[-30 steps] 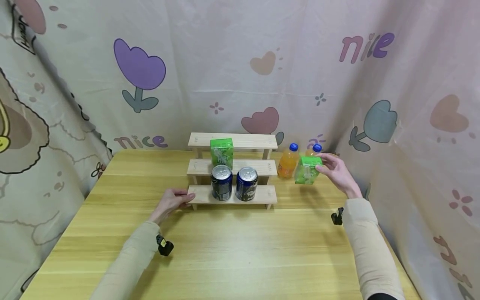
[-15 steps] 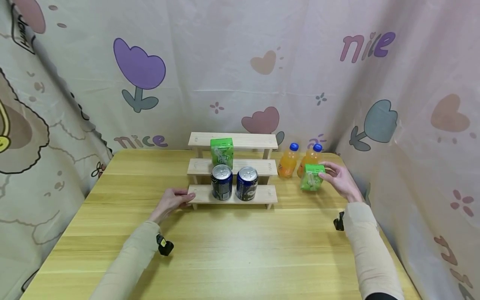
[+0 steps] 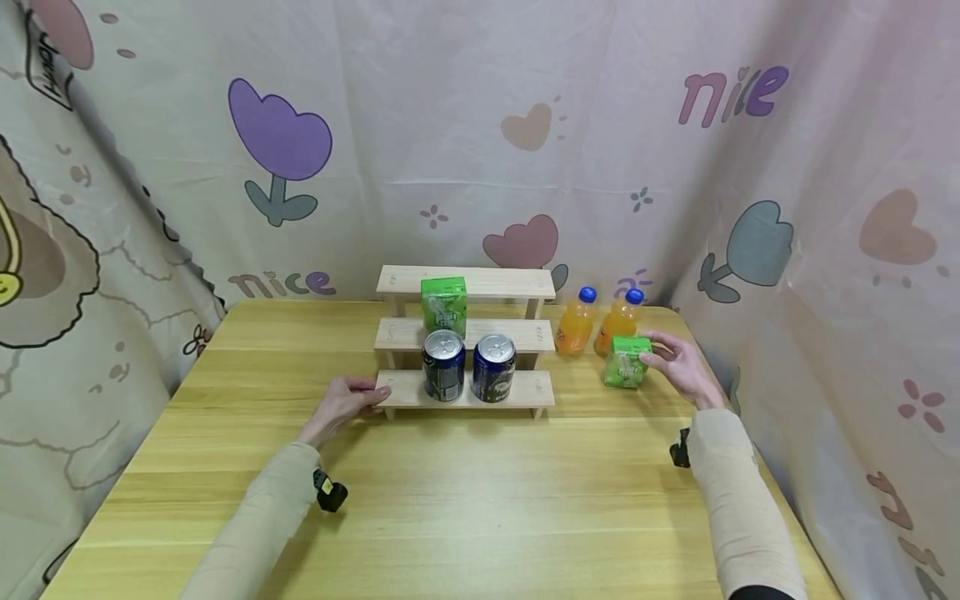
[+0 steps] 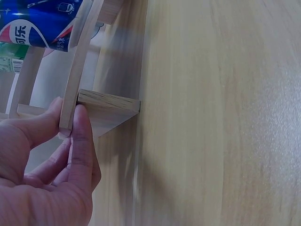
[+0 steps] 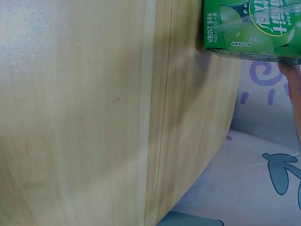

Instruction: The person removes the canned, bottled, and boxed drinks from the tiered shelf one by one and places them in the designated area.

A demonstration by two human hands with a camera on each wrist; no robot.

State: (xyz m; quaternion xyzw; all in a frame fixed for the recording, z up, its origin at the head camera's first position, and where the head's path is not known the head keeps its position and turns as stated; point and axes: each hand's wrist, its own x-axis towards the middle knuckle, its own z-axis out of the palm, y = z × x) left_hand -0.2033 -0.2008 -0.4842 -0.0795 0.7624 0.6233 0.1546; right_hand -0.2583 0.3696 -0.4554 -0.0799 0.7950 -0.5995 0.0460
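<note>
My left hand (image 3: 347,406) pinches the left end of the lowest board of a three-tier wooden shelf (image 3: 397,385), thumb above and fingers below in the left wrist view. Two dark blue soda cans (image 3: 444,367) stand on that bottom tier. On the middle tier sits a green juice box (image 3: 444,304). My right hand (image 3: 678,367) holds a second green juice box (image 3: 627,363) by its right side, low over the table right of the shelf. The right wrist view shows this held juice box (image 5: 254,28) with its clear straw, and a fingertip at its edge.
Two orange drink bottles (image 3: 575,323) with blue caps stand behind the held juice box, right of the shelf. The wooden table (image 3: 480,508) runs back to a patterned curtain (image 3: 420,125), which also hangs along both sides.
My right hand has brought the juice box down and slightly right, toward the table, uncovering the right-hand orange bottle. My left hand has stayed at the shelf.
</note>
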